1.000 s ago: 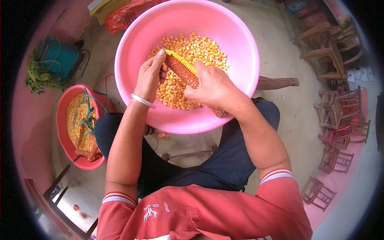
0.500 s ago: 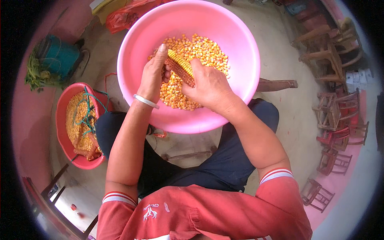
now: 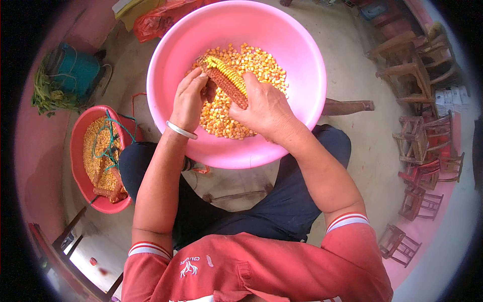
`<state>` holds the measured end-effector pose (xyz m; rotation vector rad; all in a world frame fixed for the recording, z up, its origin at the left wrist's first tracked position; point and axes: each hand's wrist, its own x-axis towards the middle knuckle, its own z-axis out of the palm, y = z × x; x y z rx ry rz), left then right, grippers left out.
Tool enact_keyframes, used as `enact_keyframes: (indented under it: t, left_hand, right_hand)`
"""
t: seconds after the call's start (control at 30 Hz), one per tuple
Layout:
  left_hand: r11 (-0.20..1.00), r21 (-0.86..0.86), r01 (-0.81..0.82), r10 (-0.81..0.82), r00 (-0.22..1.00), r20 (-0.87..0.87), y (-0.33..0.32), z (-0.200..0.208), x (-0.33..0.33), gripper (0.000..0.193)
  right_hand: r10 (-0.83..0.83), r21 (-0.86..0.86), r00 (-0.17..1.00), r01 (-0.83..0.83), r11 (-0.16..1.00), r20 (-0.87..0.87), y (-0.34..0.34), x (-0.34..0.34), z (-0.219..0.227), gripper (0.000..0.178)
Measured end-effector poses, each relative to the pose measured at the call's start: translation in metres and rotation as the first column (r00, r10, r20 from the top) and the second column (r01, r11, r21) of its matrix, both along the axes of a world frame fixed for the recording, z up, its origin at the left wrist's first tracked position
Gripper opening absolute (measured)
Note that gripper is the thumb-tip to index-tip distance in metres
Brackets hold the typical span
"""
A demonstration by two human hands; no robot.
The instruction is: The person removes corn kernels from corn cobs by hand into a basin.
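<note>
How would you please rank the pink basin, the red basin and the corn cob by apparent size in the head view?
1. Round pink plastic basin, largest, though nearest the camera.
2. Red plastic basin of kernels, on the floor farther away.
3. Partly stripped reddish corn cob, held by both hands, smallest.

Large pink plastic basin [image 3: 307, 60] on lap, ahead of person; loose yellow corn kernels [image 3: 261, 63] inside. Partly shelled reddish corn cob [image 3: 226, 80] above kernels, between left hand [image 3: 188, 100] and right hand [image 3: 264, 108]. Smaller red plastic basin [image 3: 78, 146] on floor, left. Wooden stools [image 3: 422, 151] right.
</note>
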<state>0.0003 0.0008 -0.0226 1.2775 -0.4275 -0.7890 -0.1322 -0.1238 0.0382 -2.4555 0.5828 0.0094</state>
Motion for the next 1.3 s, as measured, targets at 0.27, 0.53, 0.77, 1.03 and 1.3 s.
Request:
enact_keyframes:
  t: [0.27, 0.53, 0.77, 1.03, 1.3]
  left_hand:
    - [0.96, 0.272, -0.063, 0.082, 0.995, -0.061, -0.006, 0.013, -0.002, 0.035]
    - [0.983, 0.181, -0.016, -0.009, 0.99, 0.139, 0.002, 0.016, -0.005, 0.044]
    - [0.98, 0.182, 0.076, -0.11, 0.976, 0.189, 0.006, 0.01, -0.001, 0.036]
    - [0.999, 0.012, -0.045, 0.046, 0.946, -0.32, -0.002, 0.023, -0.006, 0.039]
    - [0.989, 0.138, 0.056, -0.095, 0.95, 0.298, 0.001, 0.012, 0.002, 0.037]
  right_hand:
    - [0.039, -0.047, 0.999, -0.038, 0.998, 0.011, 0.002, 0.001, -0.007, 0.042]
    - [0.035, -0.004, 0.999, -0.035, 0.999, -0.039, 0.0, 0.002, -0.004, 0.042]
    - [0.012, 0.037, 0.999, -0.01, 0.999, -0.045, 0.0, -0.001, -0.001, 0.043]
    - [0.031, -0.111, 0.999, -0.035, 0.993, -0.033, -0.001, 0.0, -0.005, 0.042]
    - [0.037, -0.052, 0.999, -0.039, 0.998, -0.03, -0.007, 0.003, -0.006, 0.044]
